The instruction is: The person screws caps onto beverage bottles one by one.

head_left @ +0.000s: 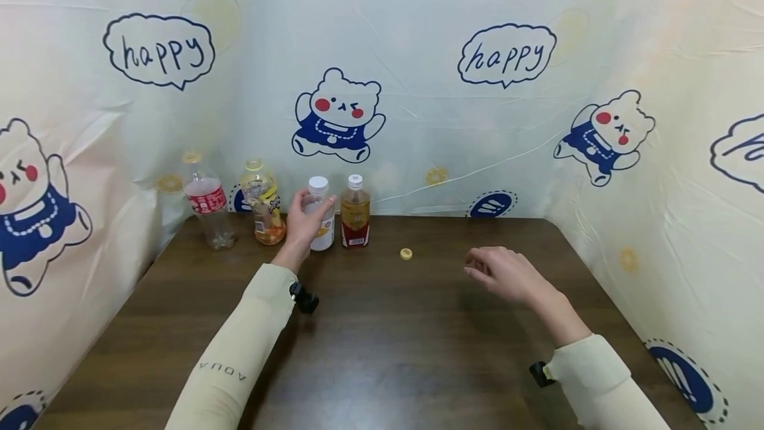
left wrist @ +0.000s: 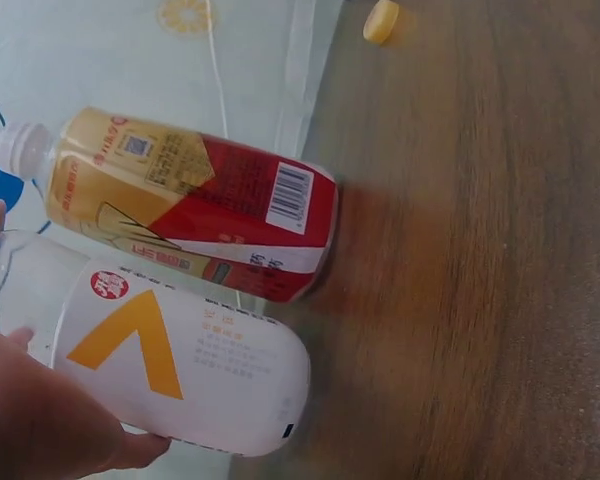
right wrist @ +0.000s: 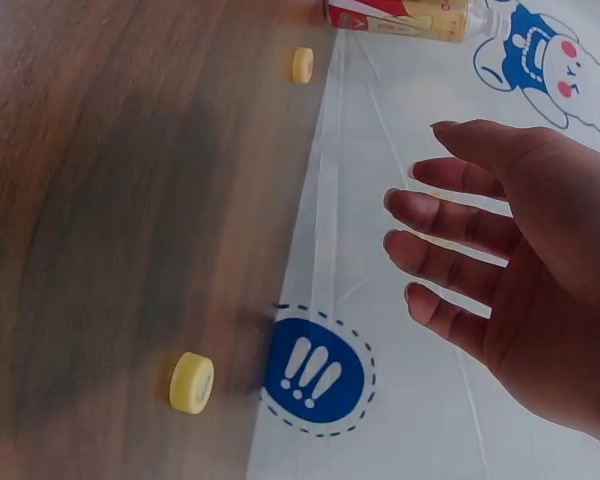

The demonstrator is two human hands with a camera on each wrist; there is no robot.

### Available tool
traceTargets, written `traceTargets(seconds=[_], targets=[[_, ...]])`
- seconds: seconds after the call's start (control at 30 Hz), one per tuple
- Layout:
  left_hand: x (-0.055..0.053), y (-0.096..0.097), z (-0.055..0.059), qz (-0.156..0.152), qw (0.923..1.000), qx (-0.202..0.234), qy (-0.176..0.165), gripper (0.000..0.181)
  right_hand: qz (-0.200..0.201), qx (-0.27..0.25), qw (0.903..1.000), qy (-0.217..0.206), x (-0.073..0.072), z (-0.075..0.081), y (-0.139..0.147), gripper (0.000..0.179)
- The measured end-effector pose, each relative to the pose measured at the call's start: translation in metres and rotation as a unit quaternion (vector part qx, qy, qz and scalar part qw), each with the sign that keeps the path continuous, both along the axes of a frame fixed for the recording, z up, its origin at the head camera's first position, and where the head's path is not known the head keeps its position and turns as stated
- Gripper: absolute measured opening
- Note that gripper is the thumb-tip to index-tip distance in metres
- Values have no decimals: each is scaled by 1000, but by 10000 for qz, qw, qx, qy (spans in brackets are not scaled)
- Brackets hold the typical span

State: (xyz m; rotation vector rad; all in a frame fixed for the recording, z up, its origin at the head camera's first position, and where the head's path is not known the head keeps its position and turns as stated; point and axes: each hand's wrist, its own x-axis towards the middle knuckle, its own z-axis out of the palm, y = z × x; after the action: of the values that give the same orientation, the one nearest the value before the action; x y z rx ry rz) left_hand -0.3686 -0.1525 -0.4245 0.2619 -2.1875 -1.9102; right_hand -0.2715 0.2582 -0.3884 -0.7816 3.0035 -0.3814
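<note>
My left hand (head_left: 304, 225) holds a clear bottle with a white label (head_left: 323, 234) and white cap round its upper part. In the left wrist view this white-labelled bottle (left wrist: 185, 365) bears an orange mark, and part of my hand lies behind it. Close beside it stands a bottle with a gold and red label (head_left: 355, 214). My right hand (head_left: 504, 273) hovers above the table, fingers loosely bent and holding nothing. A yellow bottle cap (head_left: 406, 253) lies between the hands. Another yellow cap (right wrist: 191, 383) shows in the right wrist view; in the head view it is hidden.
At the back left stand a clear bottle with a red label (head_left: 207, 200) and a yellow-labelled bottle (head_left: 263, 204). The brown table (head_left: 382, 350) ends at a printed cloth backdrop (head_left: 418, 118), which also hangs along both sides.
</note>
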Motion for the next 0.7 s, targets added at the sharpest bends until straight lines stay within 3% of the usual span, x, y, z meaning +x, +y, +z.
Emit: traceTargets(seconds=[0.3,0.57,0.7], targets=[[-15,-2,-2,72,9996,93,-242,87,-43,-55,10000,7,-5,-3,6,19],[-17,-1,-1,-134,9992,-20,-373,99,-82,-98,9999,-89,-8,-4,4,19],[-16,-2,-1,-121,9993,-217,-268,100,-95,-115,9998,-110,-10,-2,4,21]])
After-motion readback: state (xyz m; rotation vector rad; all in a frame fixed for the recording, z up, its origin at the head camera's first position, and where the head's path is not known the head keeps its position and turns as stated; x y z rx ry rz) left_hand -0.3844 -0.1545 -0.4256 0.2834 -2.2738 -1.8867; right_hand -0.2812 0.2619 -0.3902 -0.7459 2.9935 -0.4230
